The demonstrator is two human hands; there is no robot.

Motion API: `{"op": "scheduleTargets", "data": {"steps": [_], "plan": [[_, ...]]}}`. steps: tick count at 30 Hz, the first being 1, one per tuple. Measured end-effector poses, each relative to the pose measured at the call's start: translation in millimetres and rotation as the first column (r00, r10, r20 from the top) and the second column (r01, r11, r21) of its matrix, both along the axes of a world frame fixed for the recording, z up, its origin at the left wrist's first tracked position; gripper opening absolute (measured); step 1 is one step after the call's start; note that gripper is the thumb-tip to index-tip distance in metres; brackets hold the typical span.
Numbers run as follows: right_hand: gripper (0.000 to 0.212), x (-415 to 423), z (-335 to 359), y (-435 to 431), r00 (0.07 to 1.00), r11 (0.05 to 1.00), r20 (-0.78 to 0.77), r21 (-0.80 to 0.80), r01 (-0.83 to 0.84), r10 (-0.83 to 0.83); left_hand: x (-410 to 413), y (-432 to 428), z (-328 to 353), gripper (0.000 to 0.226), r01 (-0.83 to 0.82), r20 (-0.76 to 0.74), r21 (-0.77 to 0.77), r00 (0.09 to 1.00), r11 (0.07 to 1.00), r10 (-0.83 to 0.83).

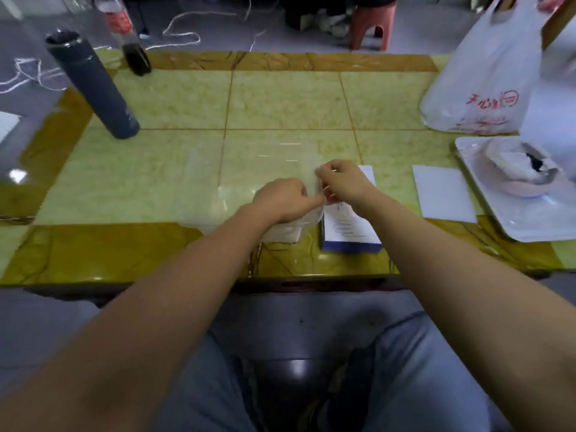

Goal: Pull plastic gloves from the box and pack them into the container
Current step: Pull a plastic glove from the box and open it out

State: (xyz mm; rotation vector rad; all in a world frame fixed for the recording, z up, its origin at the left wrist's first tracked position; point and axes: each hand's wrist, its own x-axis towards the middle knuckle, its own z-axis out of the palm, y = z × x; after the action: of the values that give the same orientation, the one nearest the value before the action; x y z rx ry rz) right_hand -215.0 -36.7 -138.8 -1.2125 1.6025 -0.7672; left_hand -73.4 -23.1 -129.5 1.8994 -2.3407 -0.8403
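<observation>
Both hands meet over the middle of the table near its front edge. My left hand [280,199] and my right hand [341,183] each pinch a thin clear plastic glove [317,186] held between them. More clear film [265,165] lies spread flat on the table behind the hands. The white and blue glove box [350,230] lies flat under my right wrist. A clear container [285,232] with something pale inside sits under my left hand, just left of the box; blur hides its exact shape.
A dark grey flask [93,85] and a cola bottle [132,42] stand at the back left. At the right are a white plastic bag [486,76], a white tray [536,227] with a bowl, and a white card [442,193]. The table's front edge [187,280] is by my knees.
</observation>
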Motion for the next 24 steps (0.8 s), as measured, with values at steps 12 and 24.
{"op": "scheduleTargets", "data": {"steps": [12, 24], "plan": [[0.032, -40, -37, 45, 0.715, 0.961, -0.668, -0.001, -0.278, 0.206, -60, 55, 10, 0.022, 0.014, -0.249, -0.413, 0.96, 0.911, -0.128], [0.032, -78, -41, 64, 0.783, 0.994, -0.622, -0.083, -0.072, 0.005, -83, 54, -53, 0.058, 0.014, -0.033, -0.149, 0.999, 0.989, -0.019]]}}
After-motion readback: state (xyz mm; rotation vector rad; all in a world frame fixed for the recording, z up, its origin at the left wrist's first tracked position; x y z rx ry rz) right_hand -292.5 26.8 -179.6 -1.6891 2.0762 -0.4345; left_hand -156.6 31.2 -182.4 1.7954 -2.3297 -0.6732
